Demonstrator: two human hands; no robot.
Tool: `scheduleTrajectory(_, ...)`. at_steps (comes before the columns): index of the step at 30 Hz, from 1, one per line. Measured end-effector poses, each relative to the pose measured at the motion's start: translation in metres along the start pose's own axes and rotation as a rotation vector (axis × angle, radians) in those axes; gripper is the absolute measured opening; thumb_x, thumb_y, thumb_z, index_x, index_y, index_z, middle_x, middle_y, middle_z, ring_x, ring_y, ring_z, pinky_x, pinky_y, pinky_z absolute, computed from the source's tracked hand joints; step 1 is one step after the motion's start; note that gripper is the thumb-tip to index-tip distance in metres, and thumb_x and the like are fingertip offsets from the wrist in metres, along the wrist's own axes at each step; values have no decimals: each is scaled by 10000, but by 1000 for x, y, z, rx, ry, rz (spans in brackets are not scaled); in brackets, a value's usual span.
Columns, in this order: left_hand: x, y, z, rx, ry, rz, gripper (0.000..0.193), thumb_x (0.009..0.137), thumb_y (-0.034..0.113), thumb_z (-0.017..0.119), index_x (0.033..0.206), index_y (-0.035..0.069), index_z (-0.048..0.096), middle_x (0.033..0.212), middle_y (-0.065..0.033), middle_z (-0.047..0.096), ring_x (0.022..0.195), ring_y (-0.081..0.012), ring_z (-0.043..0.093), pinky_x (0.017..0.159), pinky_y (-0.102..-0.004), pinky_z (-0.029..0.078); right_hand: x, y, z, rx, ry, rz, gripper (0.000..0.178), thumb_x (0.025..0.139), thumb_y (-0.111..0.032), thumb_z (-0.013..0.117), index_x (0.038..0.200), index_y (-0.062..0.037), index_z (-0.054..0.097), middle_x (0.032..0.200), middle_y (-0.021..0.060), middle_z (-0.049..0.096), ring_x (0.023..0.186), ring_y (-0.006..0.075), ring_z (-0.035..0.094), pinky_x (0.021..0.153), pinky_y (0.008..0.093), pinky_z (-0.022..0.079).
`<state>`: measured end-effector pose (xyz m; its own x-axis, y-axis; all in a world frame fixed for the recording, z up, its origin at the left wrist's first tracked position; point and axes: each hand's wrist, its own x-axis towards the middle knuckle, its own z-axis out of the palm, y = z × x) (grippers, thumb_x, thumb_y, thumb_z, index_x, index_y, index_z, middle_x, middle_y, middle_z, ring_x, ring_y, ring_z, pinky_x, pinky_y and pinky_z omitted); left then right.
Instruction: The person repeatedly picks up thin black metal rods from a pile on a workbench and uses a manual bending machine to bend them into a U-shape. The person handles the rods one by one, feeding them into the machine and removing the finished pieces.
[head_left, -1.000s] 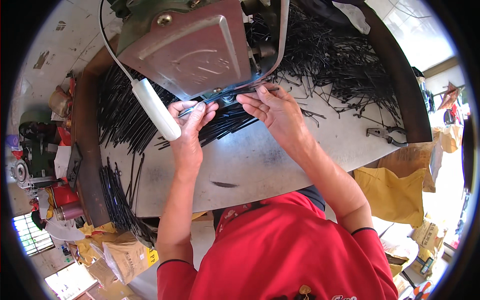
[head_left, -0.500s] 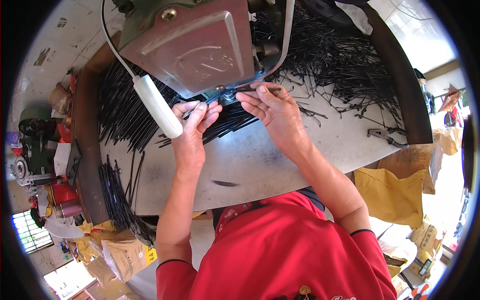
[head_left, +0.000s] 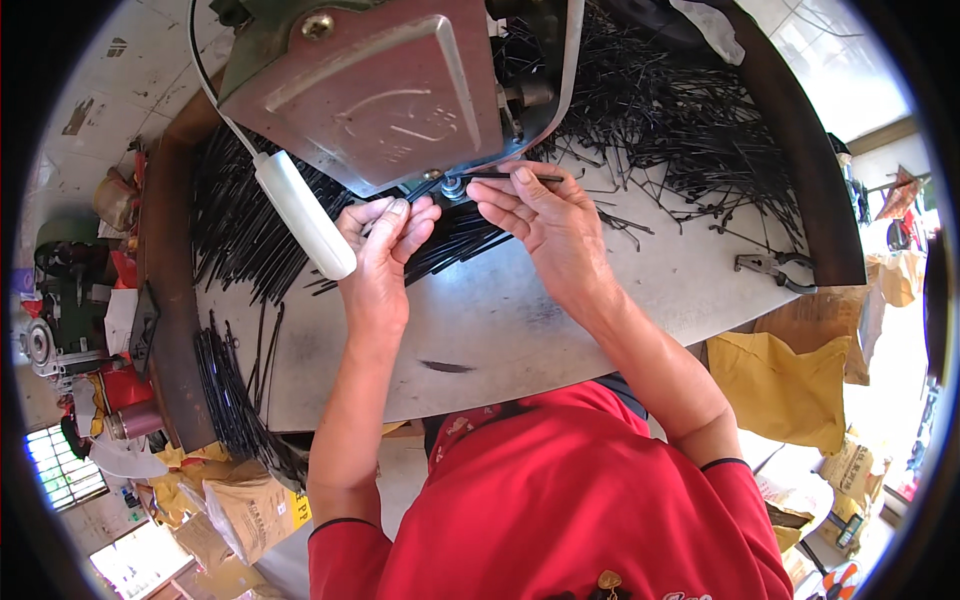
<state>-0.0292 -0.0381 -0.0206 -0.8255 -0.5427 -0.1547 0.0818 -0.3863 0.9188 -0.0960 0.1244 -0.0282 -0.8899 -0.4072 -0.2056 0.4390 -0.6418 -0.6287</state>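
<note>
A thin black strip (head_left: 500,177) runs across under the machine head (head_left: 370,100), beside a small round metal part (head_left: 452,187). My left hand (head_left: 382,240) is closed, with thumb and fingertips pinching the strip on the left of that part. On its other side my right hand (head_left: 545,225) pinches the strip between thumb and fingers, and a dark end sticks out past them. Whether both hands hold one piece or two cannot be made out. The fingertips lie very near the underside of the machine.
Piles of thin black strips (head_left: 680,130) cover the table's far part, some bent at the ends; a bundle (head_left: 225,390) hangs at the left edge. Pliers (head_left: 775,270) lie on the right. A pale cylinder (head_left: 305,215) hangs beside my left hand. A raised brown rim (head_left: 830,200) borders the table (head_left: 560,330).
The view has shifted slightly, so machine and cylinder appear a little further left. Both hands keep their pinch beneath the machine, with hardly any movement.
</note>
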Motion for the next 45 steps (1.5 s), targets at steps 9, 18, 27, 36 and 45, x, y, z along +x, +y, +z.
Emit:
scheduleTrajectory(9,2,5,4,18,-31,-64,44,885,13,577,926,4,563,935,-208,663,856,-256,688,744,-263,591,3,-3,-4,10,10,8,220,946,-153,552,1054,31,500,1040,206,623,995,286,647,871,340,543)
scheduleTrajectory(18,10,3,-7,-30,-79,-126,71,880,4,578,933,-14,534,919,-230,660,831,-277,692,727,-283,600,0,-8,0,-77,-1,33,262,937,-162,566,1063,52,484,1022,216,630,976,288,652,868,344,541)
scheduleTrajectory(27,11,14,0,179,-53,-43,79,879,17,577,945,-8,542,943,-228,662,844,-281,691,726,-283,593,14,-34,-3,-262,-82,232,354,957,-276,540,1057,61,503,881,222,642,803,285,694,694,325,589)
scheduleTrajectory(36,11,14,5,179,-18,-85,146,849,12,601,978,36,535,926,-218,672,823,-263,693,699,-266,572,26,-31,-15,-274,85,214,317,945,-266,558,1078,20,545,877,179,661,732,234,694,615,276,585)
scheduleTrajectory(45,19,2,-5,-57,74,-108,206,890,47,605,1079,-1,542,1083,-134,619,1012,-254,644,857,-310,551,10,-29,-6,-83,30,93,218,929,-214,575,1022,-21,534,851,111,624,702,245,693,611,289,579)
